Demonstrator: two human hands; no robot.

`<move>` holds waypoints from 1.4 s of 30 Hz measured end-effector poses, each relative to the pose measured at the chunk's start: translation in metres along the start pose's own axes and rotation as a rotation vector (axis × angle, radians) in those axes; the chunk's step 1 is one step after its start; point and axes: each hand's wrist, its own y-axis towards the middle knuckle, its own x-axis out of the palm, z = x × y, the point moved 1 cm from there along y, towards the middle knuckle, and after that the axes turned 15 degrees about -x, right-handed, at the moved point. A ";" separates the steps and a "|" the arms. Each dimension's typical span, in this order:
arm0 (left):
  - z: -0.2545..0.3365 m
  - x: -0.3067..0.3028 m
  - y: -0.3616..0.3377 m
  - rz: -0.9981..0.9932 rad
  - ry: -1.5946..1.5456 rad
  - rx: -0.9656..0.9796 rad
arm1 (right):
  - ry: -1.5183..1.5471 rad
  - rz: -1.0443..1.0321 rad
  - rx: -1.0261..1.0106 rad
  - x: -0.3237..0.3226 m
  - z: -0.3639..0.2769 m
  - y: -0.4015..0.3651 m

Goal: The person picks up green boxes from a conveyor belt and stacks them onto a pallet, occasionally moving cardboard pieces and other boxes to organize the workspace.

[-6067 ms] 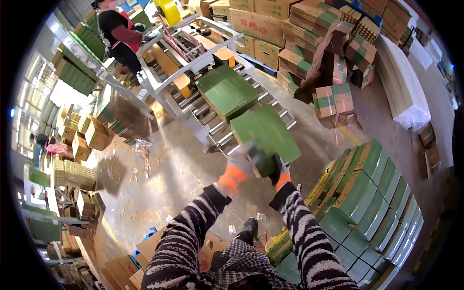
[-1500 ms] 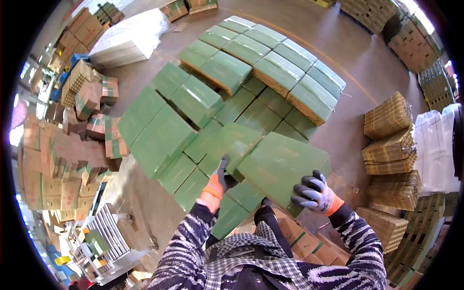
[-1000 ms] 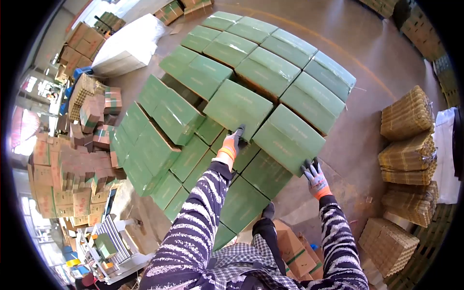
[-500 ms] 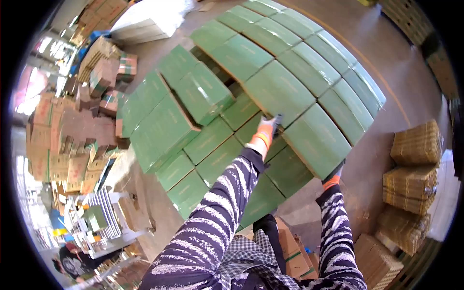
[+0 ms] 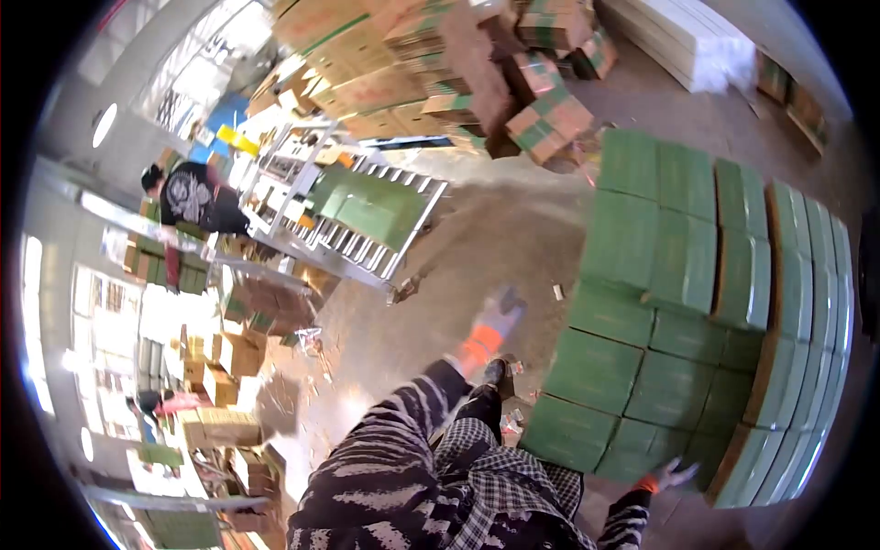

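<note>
My left hand (image 5: 496, 326), in a grey glove with an orange cuff, is held out over the bare floor, left of the stack. Its fingers look apart and nothing is in it, though it is slightly blurred. At the lower right, my right hand (image 5: 669, 477) has its gloved fingers spread beside the near side of the green boxes (image 5: 587, 367). Whether it touches them I cannot tell. The green boxes stand in layers, with taller rows at the back and right and a lower part at the near left.
A roller conveyor (image 5: 431, 197) at the left holds a green box (image 5: 367, 206). A person (image 5: 197, 197) stands beyond it. Brown cartons (image 5: 367, 73) are piled at the top. A white wrapped stack (image 5: 687, 41) lies at the upper right. Small scraps litter the floor.
The view has swung left, so the stack now appears at the right. Both hands have come off the green box at the stack's near edge, and that box now lines up with its row.
</note>
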 end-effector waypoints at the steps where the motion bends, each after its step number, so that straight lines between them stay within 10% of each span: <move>1: -0.010 -0.047 0.032 0.294 0.214 0.131 | 0.174 -0.084 0.107 0.020 -0.077 0.000; 4: -0.028 -0.167 0.115 0.747 0.474 0.437 | 0.536 -0.475 -0.019 0.061 -0.289 0.015; 11: -0.081 -0.261 0.173 0.630 0.721 0.420 | 0.924 -1.097 -0.092 0.218 -0.574 -0.052; 13: -0.087 -0.267 0.152 0.584 0.724 0.419 | 1.254 -1.327 0.455 0.294 -0.597 -0.110; 18: -0.110 -0.297 0.136 0.330 0.599 0.384 | 1.309 -1.174 0.679 0.328 -0.674 -0.174; 23: -0.119 -0.383 0.237 0.457 -1.040 -0.115 | 1.394 -0.944 0.756 0.284 -0.683 -0.148; 29: -0.116 -0.410 0.272 0.247 -0.649 0.062 | 1.227 -0.847 0.657 0.206 -0.616 -0.085; 36: -0.162 -0.379 0.300 0.180 -0.976 -0.500 | 1.241 -0.637 0.686 0.113 -0.461 -0.029; 39: -0.160 -0.359 0.297 -0.037 -1.063 -0.380 | 1.166 -0.549 0.672 0.062 -0.408 -0.011; 42: -0.078 -0.332 0.214 0.217 0.229 -0.049 | 1.131 -0.434 0.770 0.013 -0.364 -0.001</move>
